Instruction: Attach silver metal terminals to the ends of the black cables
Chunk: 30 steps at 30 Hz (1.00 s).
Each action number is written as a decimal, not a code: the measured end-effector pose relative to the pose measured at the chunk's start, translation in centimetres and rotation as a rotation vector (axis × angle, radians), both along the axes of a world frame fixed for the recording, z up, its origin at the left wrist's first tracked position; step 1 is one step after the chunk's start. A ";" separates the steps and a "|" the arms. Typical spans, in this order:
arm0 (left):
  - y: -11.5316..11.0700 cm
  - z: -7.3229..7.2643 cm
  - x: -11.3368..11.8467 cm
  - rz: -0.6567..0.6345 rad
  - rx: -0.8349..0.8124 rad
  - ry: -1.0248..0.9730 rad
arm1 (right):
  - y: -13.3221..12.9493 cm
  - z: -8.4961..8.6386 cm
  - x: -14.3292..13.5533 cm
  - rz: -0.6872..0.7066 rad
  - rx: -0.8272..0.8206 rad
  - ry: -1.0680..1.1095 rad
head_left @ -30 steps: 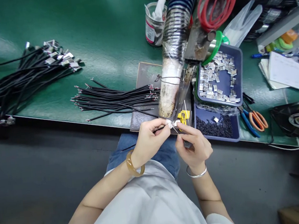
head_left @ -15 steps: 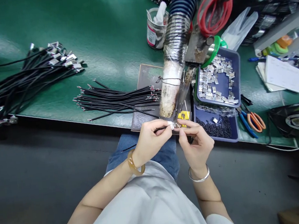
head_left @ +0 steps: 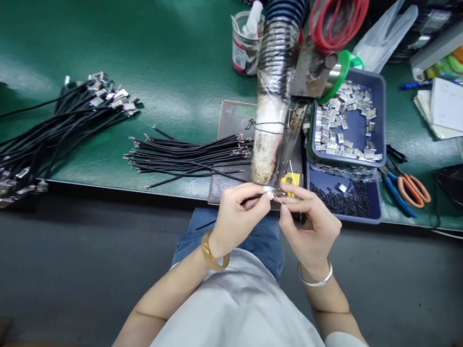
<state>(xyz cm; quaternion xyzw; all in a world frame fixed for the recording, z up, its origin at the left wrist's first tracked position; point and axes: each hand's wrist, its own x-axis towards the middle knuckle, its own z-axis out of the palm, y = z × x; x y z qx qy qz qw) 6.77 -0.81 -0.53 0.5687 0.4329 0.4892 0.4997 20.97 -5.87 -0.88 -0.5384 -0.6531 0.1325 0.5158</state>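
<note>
My left hand (head_left: 241, 216) is closed in a pinch on a black cable (head_left: 205, 226), whose tail comes out below the wrist over my lap. White covering shows at its fingertips. Close by on the right, my right hand (head_left: 312, 223) pinches a thin light wire (head_left: 279, 199) between thumb and finger. The fine ends between the hands are too small to make out fully. Both hands are at the bench edge, just below the white mouth of a fume hose (head_left: 267, 143) and beside a yellow piece (head_left: 290, 181).
Cut black cables (head_left: 189, 156) lie left of the hose on a dark board (head_left: 230, 116). Farther left are cables with metal connectors (head_left: 113, 97). At right stand a tray of metal shells (head_left: 381, 104), a tray of small black pieces (head_left: 374, 203), and orange- and blue-handled tools (head_left: 415, 191).
The view has shifted slightly, so the bench things sit a little farther right. My right hand's fingers have drawn slightly away from the left, and the thin wire shows more clearly.
</note>
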 end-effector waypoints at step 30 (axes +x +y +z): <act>-0.2 -0.2 0.1 -0.008 -0.027 0.034 | -0.1 0.5 0.2 0.042 -0.041 0.019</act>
